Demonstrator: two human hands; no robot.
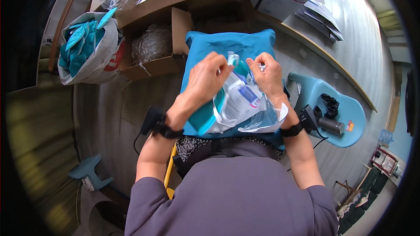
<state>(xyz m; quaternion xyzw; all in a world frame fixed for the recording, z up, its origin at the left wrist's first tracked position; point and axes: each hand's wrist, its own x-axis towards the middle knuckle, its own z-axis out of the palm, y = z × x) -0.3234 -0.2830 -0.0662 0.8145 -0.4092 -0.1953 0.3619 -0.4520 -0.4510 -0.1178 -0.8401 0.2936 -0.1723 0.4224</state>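
On my lap lies a blue cloth-covered cushion [210, 46]. Over it, my left hand [209, 78] and my right hand [268, 76] both have their fingers pinched at the upper end of a plastic packet [243, 102]. The packet has white, blue and purple print and a clear part toward the lower right. A teal piece [202, 119] shows along its left side, and more teal shows between my hands. Exactly what my fingertips grip is partly hidden. Each wrist wears a black strap with a small device.
At the left stands a white bag [89, 72] full of teal pieces. Cardboard boxes [180, 30] with clear plastic wrappings sit ahead. A light-blue stool [354, 124] at the right carries a dark bottle [331, 125] and a black plastic bag [330, 105]. Another small blue stool [91, 172] stands lower left.
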